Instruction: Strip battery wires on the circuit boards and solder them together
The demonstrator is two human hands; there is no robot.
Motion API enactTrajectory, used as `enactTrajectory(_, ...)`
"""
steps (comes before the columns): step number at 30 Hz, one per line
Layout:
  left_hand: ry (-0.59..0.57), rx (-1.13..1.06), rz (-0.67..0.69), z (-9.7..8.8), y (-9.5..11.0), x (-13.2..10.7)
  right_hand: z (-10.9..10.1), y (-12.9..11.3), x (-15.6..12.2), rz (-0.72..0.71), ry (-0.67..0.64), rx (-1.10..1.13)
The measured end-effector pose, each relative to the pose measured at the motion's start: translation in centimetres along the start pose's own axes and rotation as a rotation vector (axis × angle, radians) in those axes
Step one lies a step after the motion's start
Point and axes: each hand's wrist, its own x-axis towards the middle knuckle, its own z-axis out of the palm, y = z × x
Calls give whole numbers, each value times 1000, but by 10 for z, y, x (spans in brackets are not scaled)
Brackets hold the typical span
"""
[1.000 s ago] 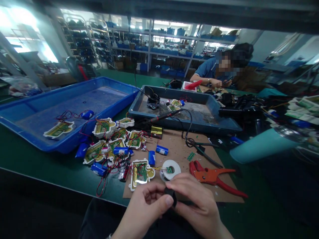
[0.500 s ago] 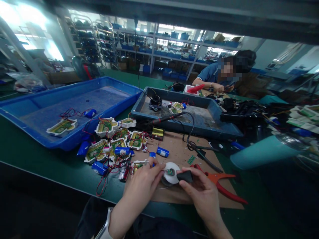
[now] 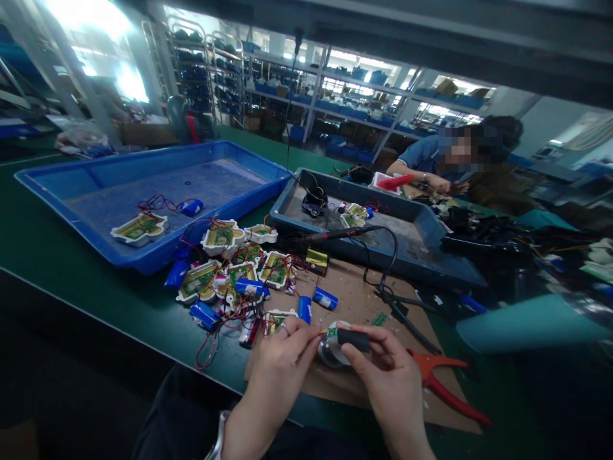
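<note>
My left hand (image 3: 287, 351) pinches a small green circuit board (image 3: 331, 333) at its left end, where thin leads seem to run under the fingertips. Between the thumb and fingers of my right hand (image 3: 390, 364) is a short black sleeve (image 3: 353, 340). The board's right end meets the sleeve's left opening; how far it reaches inside is hidden. Beneath both hands stands a round white-and-silver spool (image 3: 330, 354), partly covered. Close to my left hand lie a blue battery cell (image 3: 304, 309) and a white housing with a board (image 3: 278, 318).
A brown cardboard sheet (image 3: 349, 291) covers the bench, with red-handled pliers (image 3: 438, 377) at right. Several wired housings (image 3: 239, 275) are piled at left. Behind are a blue tray (image 3: 86, 223), a grey-blue tray (image 3: 407, 249) and a soldering iron (image 3: 335, 235). A teal bottle (image 3: 522, 322) lies right; a co-worker (image 3: 431, 160) sits opposite.
The board and the black sleeve have come together; before, a gap separated them. The sleeve is now held more level. The whole view has shifted, so the bench appears further right.
</note>
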Motion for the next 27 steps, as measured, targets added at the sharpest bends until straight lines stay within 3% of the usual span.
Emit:
enactTrajectory(7,-18,157,75,4,2,-5,-5,4,3,-3,20,-103)
enactTrajectory(15,-97,-96,-46,1,4,-5,1,-7,3,144,-124,-81)
enactTrajectory(17,-107,-289,-177,1,5,-4,3,-7,4,31,-147,-209)
enactTrajectory(20,-95,-595,-375,1,6,-5,5,-5,10,-262,-215,-397)
enactTrajectory(22,-91,-653,-426,-2,7,-5,7,-4,16,-408,-271,-451)
enactTrajectory(24,-111,-524,-411,-8,9,-6,8,-3,20,-475,-295,-493)
enactTrajectory(27,-91,-117,-249,-17,15,-7,12,-3,22,-538,-313,-583)
